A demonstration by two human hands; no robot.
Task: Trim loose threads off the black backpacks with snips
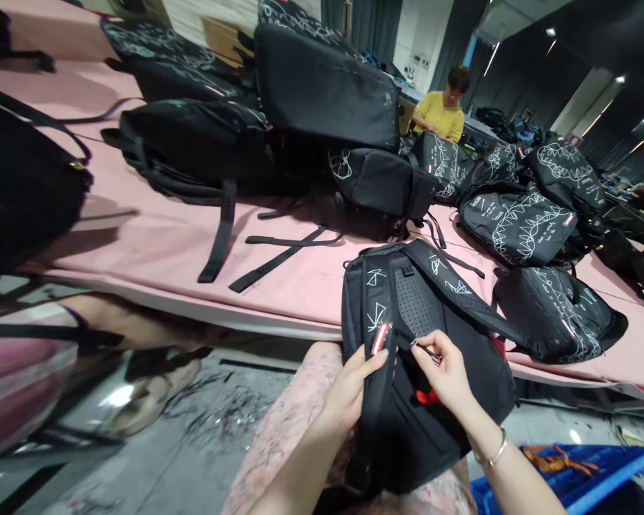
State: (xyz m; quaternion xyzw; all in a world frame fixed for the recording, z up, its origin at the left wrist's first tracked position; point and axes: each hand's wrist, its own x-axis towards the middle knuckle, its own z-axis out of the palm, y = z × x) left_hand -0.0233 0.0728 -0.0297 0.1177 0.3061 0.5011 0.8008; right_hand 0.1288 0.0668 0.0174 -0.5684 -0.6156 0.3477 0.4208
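A black backpack with white line drawings leans on my lap and against the pink table edge, its strap side facing me. My left hand is closed around one shoulder strap, the thumb just below a red and white label. Pinched in my right hand is a slim dark tool with a shiny tip, its kind unclear. That tip is near the strap, over the mesh back panel. Below the right hand, a bit of red shows on the bag.
Several more black backpacks lie along the pink table, some with straps hanging loose. At left sits another person, whose arm shows. Someone in a yellow shirt works farther back. A blue container stands at lower right.
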